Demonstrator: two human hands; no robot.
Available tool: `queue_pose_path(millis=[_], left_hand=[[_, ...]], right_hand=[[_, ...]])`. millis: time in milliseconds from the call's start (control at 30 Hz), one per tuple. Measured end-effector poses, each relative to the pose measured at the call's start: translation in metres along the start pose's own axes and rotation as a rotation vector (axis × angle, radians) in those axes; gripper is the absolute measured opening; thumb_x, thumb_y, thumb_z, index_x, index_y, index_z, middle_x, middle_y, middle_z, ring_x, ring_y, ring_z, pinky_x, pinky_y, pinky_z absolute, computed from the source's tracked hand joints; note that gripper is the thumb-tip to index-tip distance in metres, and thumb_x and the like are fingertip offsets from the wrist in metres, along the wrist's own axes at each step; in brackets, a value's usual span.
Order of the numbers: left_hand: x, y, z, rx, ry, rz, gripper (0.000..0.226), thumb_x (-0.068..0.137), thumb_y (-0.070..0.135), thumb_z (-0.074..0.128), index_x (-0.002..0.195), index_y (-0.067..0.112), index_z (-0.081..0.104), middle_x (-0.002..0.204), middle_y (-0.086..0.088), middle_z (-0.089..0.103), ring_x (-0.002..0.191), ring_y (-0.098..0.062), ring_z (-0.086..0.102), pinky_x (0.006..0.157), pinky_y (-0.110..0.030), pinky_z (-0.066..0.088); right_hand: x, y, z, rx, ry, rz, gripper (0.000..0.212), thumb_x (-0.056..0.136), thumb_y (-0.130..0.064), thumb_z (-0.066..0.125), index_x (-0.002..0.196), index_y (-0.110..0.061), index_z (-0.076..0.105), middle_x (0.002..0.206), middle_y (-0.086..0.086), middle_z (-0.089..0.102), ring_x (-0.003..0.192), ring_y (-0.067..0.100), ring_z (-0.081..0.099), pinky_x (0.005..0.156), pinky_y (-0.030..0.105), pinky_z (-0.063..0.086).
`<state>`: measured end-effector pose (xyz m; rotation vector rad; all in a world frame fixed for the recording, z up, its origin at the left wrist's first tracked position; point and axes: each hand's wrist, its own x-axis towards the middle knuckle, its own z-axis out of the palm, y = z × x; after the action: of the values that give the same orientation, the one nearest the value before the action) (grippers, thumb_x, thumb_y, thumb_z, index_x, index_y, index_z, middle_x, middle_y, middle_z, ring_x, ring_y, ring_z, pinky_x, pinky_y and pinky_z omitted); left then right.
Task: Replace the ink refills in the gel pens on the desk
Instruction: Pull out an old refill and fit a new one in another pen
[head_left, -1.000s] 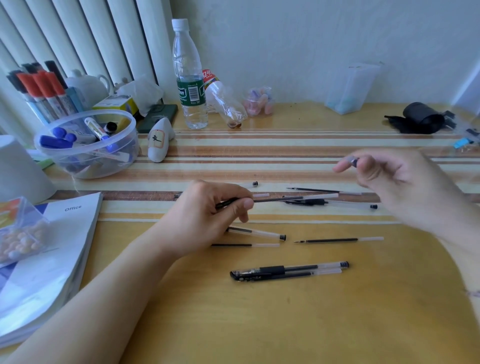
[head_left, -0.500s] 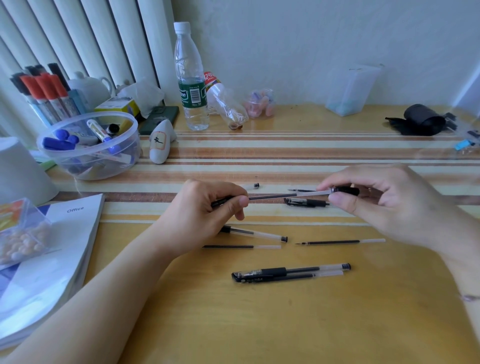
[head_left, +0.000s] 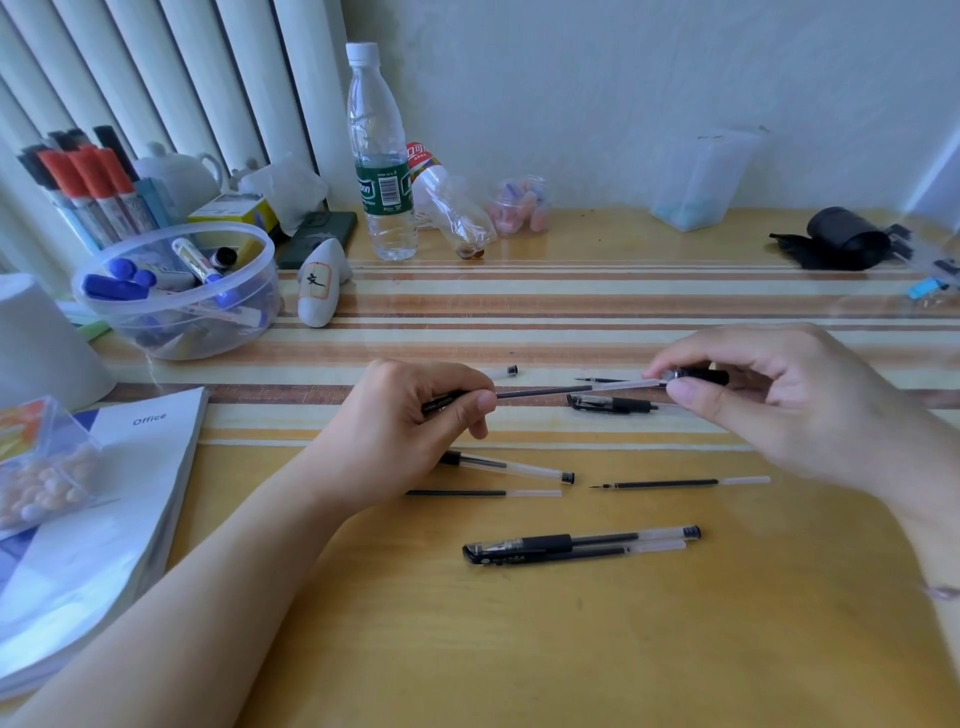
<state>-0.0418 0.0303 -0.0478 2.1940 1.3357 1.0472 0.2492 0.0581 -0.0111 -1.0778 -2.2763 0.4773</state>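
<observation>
Mid-desk (head_left: 519, 649), a pen barrel (head_left: 571, 388) hangs between the left hand (head_left: 415, 415) and right hand (head_left: 789, 400), just above a pen cap (head_left: 610, 403). Nearer the front edge lie two loose refills (head_left: 680, 483), then a capped pen (head_left: 582, 543). A marker tub (head_left: 179, 291) sits back left, a water bottle (head_left: 382, 156) along the back edge, books (head_left: 98, 519) at the left edge.

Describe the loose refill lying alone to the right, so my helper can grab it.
Start at the capped gel pen nearest the desk's front edge. Just beyond its right end lies the lone refill, under the right hand. Unlike its neighbours, it's a bare tube, its tip pointing left.
</observation>
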Motion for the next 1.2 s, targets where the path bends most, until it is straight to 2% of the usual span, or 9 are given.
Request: queue_pose_path(millis=[200,433,567,700,767,900,967,1067,1200], left_hand=[[0.0,0.002,0.0,0.004,-0.009,0.006,0.021,0.095,0.02,0.06,0.077,0.03,0.065,0.059,0.024,0.059,0.045,-0.005,0.045,0.05,-0.008,0.033],[-0.002,0.003,0.001,0.102,0.014,0.022,0.013,0.092,0.014,0.064,0.085,0.024,0.069,0.063,0.008,0.066,0.05,0.008,0.055,0.052,-0.001,0.035],[-0.002,0.001,0.001,0.137,0.02,0.022,0.009,0.091,0.015,0.065,0.088,0.015,0.073,0.064,0.007,0.068,0.052,0.009,0.057,0.053,-0.002,0.037],[-0.002,0.0,0.0,0.143,-0.021,0.047,0.011,0.092,0.016,0.064,0.087,0.013,0.074,0.065,0.009,0.067,0.055,0.003,0.057,0.058,-0.003,0.038],[-0.002,0.001,0.002,0.137,-0.03,0.053,0.009,0.091,0.016,0.065,0.086,0.014,0.073,0.065,0.01,0.066,0.056,0.002,0.058,0.059,-0.005,0.04],[-0.005,0.01,0.01,0.094,-0.043,-0.005,0.007,0.084,0.026,0.073,0.087,0.02,0.074,0.073,0.017,0.069,0.062,0.007,0.06,0.058,-0.006,0.042],[-0.005,0.013,0.016,0.067,-0.038,-0.042,0.012,0.081,0.031,0.076,0.089,0.023,0.076,0.076,0.021,0.07,0.066,0.008,0.062,0.059,-0.009,0.045],[-0.006,0.014,0.019,0.014,-0.031,-0.093,0.012,0.077,0.034,0.078,0.087,0.027,0.077,0.072,0.024,0.068,0.061,0.008,0.06,0.059,-0.013,0.045],[-0.007,0.015,0.019,-0.015,-0.012,-0.11,0.01,0.077,0.034,0.078,0.085,0.029,0.077,0.086,0.02,0.074,0.079,0.002,0.069,0.072,-0.031,0.057]], right_hand=[[-0.001,-0.004,0.002,0.018,-0.017,-0.007,0.019,0.083,-0.048,0.058,0.1,-0.047,0.066,0.093,-0.025,0.071,0.082,0.01,0.068,0.067,0.026,0.053],[-0.003,-0.01,0.004,-0.282,-0.004,-0.011,0.019,0.086,-0.043,0.056,0.1,-0.043,0.069,0.092,-0.03,0.07,0.082,0.003,0.067,0.063,0.037,0.056],[-0.002,-0.016,0.005,-0.294,-0.007,0.026,0.035,0.085,-0.053,0.045,0.102,-0.039,0.072,0.087,-0.038,0.064,0.07,-0.008,0.06,0.06,0.032,0.055],[-0.002,-0.018,0.003,-0.252,-0.078,0.077,0.026,0.086,-0.05,0.047,0.1,-0.044,0.068,0.075,-0.028,0.069,0.069,0.004,0.065,0.06,0.034,0.054],[-0.002,-0.021,0.004,-0.288,-0.11,0.081,0.022,0.088,-0.046,0.049,0.099,-0.044,0.068,0.071,-0.025,0.067,0.069,0.002,0.064,0.059,0.03,0.051],[-0.002,-0.032,0.019,-0.261,-0.201,0.046,0.029,0.087,-0.045,0.056,0.114,-0.045,0.063,0.079,-0.046,0.055,0.072,-0.015,0.055,0.06,0.014,0.04],[-0.003,-0.037,0.033,-0.227,-0.2,0.018,0.035,0.086,-0.03,0.066,0.118,-0.041,0.056,0.084,-0.039,0.051,0.08,-0.015,0.051,0.057,0.013,0.037],[-0.006,-0.045,0.051,-0.198,-0.123,-0.05,0.036,0.084,-0.012,0.071,0.112,-0.028,0.056,0.089,-0.027,0.055,0.08,-0.011,0.056,0.068,0.011,0.047],[-0.006,-0.045,0.056,-0.285,0.044,-0.104,0.041,0.086,-0.013,0.069,0.123,-0.029,0.059,0.087,-0.018,0.073,0.062,-0.006,0.057,0.054,0.029,0.056]])
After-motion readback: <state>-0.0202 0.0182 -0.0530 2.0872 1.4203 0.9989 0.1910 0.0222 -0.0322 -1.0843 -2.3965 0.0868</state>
